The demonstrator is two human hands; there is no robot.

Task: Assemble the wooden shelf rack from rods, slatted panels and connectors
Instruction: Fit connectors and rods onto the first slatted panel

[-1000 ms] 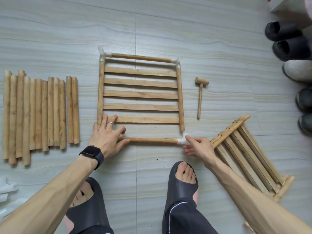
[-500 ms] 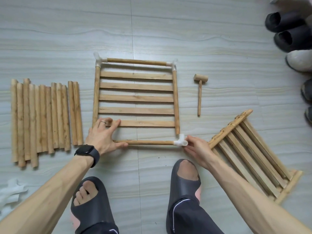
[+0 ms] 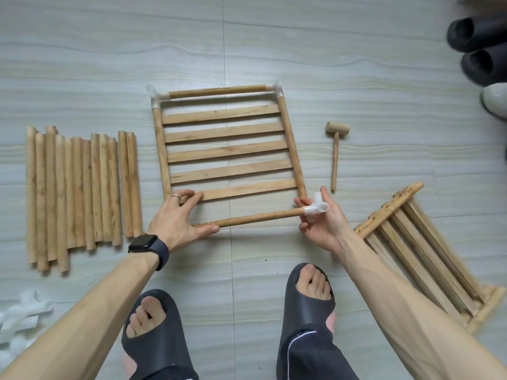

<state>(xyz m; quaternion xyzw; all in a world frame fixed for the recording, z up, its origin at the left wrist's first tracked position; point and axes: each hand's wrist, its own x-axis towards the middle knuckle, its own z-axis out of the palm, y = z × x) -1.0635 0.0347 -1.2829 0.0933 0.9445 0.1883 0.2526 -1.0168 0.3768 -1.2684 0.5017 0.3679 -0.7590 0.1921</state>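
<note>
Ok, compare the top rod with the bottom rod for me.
The top rod carries two connectors; the bottom rod one connector, on its right end. The top rod is joined to the side rods; the bottom rod is loose, the left hand at one end, the right hand gripping the connector. Both are round wood.

Bare forearms, black smartwatch (image 3: pixel 143 243) on left wrist, silver ring (image 3: pixel 175 196), dark grey open-toe slides (image 3: pixel 301 311); dark trouser leg (image 3: pixel 310 357)

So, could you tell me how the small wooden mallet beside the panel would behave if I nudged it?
Probably stiff and light: the mallet looks like plain wood with a thin handle. Its round head may roll a little, though the handle should stop it.
</note>
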